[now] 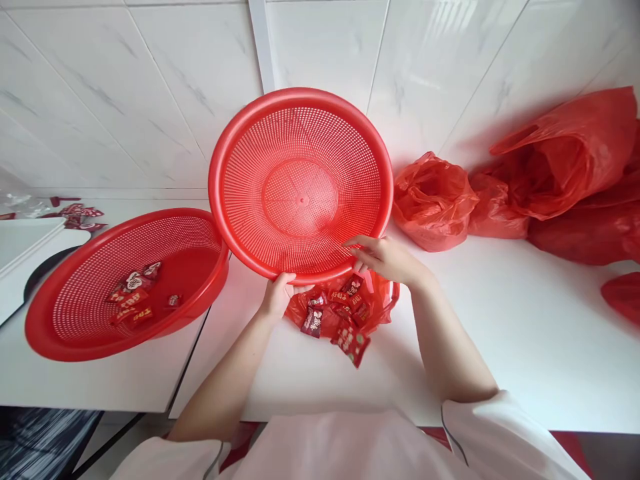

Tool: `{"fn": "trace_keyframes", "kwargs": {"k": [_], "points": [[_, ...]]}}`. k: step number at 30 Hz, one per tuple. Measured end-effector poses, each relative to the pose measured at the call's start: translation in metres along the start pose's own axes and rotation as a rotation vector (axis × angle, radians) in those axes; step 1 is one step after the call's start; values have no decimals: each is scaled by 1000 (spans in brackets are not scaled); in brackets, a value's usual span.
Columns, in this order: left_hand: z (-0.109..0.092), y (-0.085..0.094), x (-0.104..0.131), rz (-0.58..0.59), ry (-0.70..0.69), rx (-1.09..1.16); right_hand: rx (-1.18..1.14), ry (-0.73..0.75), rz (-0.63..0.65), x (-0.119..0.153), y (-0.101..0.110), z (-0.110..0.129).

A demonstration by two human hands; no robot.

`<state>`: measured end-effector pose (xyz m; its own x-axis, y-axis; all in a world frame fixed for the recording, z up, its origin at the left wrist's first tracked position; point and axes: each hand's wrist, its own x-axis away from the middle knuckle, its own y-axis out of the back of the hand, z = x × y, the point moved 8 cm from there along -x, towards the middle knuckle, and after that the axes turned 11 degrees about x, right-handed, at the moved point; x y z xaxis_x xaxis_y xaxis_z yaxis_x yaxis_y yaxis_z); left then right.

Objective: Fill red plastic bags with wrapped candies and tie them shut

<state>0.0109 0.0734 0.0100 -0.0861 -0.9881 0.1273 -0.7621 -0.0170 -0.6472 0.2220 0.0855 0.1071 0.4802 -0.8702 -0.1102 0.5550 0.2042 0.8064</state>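
Note:
A red plastic mesh basket [300, 193] is tilted up with its open side toward me, and nothing shows inside it. My left hand [278, 295] grips its lower rim, thumb over the edge. At the lower right rim my right hand [383, 259] has its fingers stretched out over the basket's inner wall, with nothing visible in them. Under the rim lies an open red plastic bag [383, 310] with several wrapped snacks [313, 321] in it. One larger red packet [351, 341] is at the bag's front edge, slightly blurred.
To the left, a second red mesh basket [65, 327] leans with several wrapped snacks inside. Several filled red plastic bags [435, 203] stand along the tiled wall at right. A white tray [30, 247] sits at far left. A gap separates two white tables [500, 320].

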Motion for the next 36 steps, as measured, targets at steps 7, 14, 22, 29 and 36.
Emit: {"fn": "trace_keyframes", "kwargs": {"k": [7, 14, 22, 29, 36], "points": [[-5, -3, 2, 15, 52, 70, 269, -53, -159, 8, 28, -10], [-10, -1, 0, -13, -4, 88, 478, -8, 238, 54, -56, 63], [-8, 5, -3, -49, -37, 51, 626, 182, 518, 112, -158, 82], [-11, -2, 0, 1, 5, 9, 477, 204, -10, 69, -66, 77], [-37, -9, 17, 7, 107, -46, 563, -78, -423, 45, 7, 35]]}}
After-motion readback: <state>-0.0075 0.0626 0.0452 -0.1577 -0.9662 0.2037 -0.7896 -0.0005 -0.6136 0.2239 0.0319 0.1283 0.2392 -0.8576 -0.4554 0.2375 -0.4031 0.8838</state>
